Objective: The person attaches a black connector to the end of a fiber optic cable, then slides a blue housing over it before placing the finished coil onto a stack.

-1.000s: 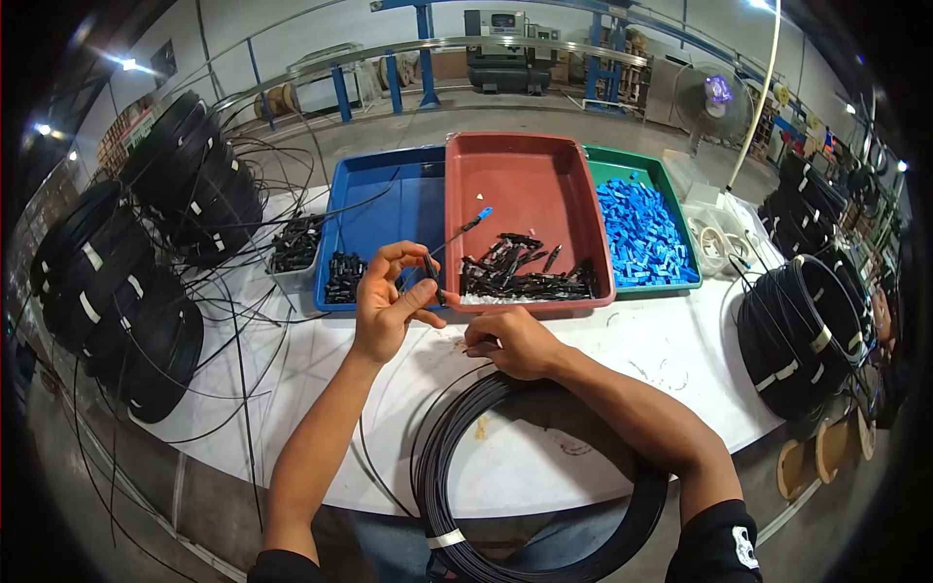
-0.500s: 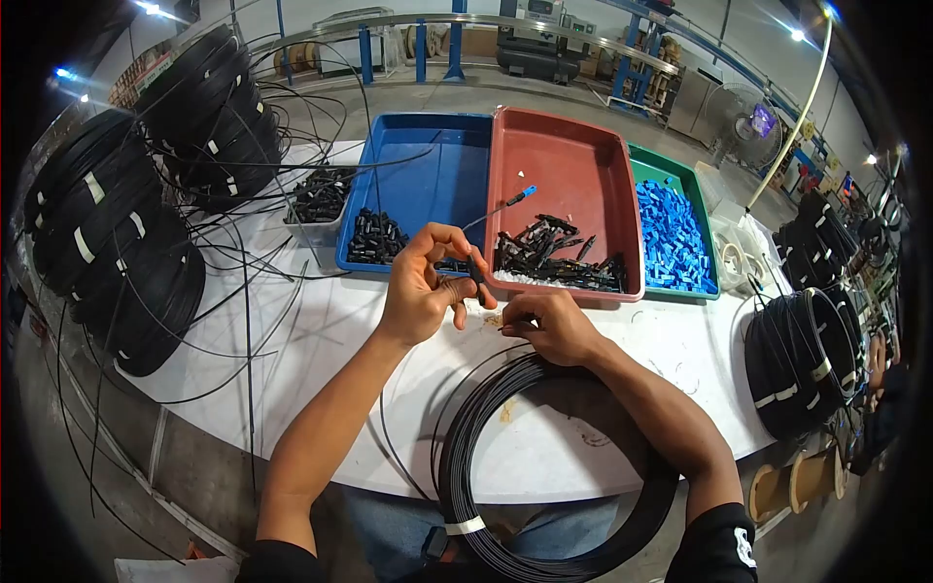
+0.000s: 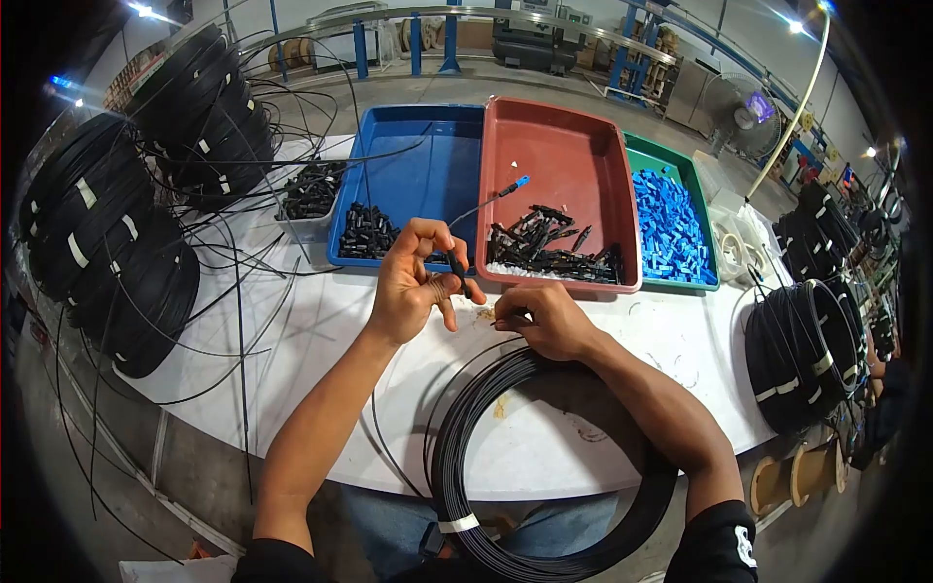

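Note:
Raised over the front edge of the blue tray (image 3: pixel 367 146), my left hand (image 3: pixel 413 282) pinches a small black connector part (image 3: pixel 459 274). A grey cable with a blue tip (image 3: pixel 521 182) sticks up from beside these fingers across the red tray (image 3: pixel 554 105). My right hand (image 3: pixel 546 321) is just to the right, its fingers closed on a thin dark cable end (image 3: pixel 498 325). Below both hands a black cable coil (image 3: pixel 452 437) with white tape lies over the table's front edge, partly under my right forearm.
Black parts fill the red tray's front. A green tray (image 3: pixel 714 262) holds blue pieces (image 3: pixel 671 228). Black cable coils stand left (image 3: pixel 107 243) and right (image 3: pixel 797 355), with loose cables on the left. A clear container (image 3: pixel 313 225) holds black pieces.
My left hand with the black part has shifted slightly left and is a little farther from my right hand. The view has also shifted slightly.

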Tool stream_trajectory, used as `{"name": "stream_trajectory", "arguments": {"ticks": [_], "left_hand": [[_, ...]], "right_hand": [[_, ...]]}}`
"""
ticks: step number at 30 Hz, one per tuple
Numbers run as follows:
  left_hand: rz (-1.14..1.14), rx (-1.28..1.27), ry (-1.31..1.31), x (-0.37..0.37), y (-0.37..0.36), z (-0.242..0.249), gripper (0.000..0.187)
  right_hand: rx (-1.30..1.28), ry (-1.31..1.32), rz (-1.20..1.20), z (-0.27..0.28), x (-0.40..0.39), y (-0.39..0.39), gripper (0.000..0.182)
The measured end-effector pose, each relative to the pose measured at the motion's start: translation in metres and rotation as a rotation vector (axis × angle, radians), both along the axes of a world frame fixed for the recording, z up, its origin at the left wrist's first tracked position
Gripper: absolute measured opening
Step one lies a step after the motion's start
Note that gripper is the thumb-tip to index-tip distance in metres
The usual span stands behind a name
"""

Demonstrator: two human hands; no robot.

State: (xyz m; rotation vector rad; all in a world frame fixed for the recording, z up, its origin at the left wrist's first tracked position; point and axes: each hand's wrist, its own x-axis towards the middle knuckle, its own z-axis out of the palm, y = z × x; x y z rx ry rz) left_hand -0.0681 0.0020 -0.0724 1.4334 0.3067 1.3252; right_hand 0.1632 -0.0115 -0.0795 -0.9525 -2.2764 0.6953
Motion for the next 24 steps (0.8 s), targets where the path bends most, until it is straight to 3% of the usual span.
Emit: {"name": "stream_trajectory", "arguments": {"ticks": [8,10,15,17,24], "left_hand": [[0.043,0.055,0.178,0.002,-0.007,0.0,0.033],[0.142,0.08,0.338,0.003,-0.012,0.001,0.035],[0.283,0.174,0.447,0.004,-0.015,0.0,0.044],[0.393,0.326,0.57,0.002,-0.012,-0.001,0.045],[0.408,0.346,0.48,0.006,-0.009,0.001,0.037]], "right_hand": [[0.012,0.028,0.028,-0.002,0.001,0.002,0.011],[-0.007,0.029,0.017,-0.001,0.001,0.001,0.012],[0.027,0.018,-0.022,0.001,0.0,-0.001,0.009],[0.043,0.002,-0.042,0.004,0.0,-0.002,0.009],[0.088,0.033,0.0,-0.003,0.002,0.001,0.009]]}}
